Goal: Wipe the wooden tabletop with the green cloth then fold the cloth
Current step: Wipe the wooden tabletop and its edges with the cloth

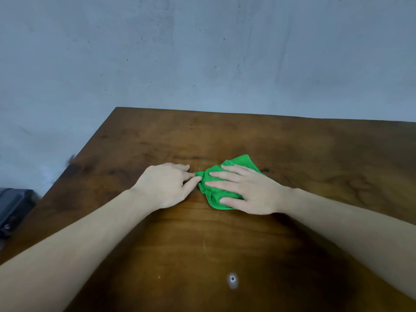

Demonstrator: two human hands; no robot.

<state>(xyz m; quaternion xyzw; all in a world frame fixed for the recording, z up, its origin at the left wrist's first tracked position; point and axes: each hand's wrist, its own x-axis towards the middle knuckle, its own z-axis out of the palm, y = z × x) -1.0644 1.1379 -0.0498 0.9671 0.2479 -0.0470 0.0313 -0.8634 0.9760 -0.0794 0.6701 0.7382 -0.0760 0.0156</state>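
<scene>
A bunched green cloth [236, 163] lies on the dark wooden tabletop [202, 233] near its middle. My right hand [247, 190] lies flat on top of the cloth, fingers straight and spread, pointing left, covering most of it. My left hand [166, 183] rests on the wood just left of the cloth. Its thumb and forefinger pinch the cloth's left edge.
A grey wall [202, 52] stands behind the table's far edge. The table's left edge runs diagonally from the far corner [117, 108] toward me. A dark object [11, 206] sits off the table at the left. A small pale spot with a hole [232, 279] marks the wood near me.
</scene>
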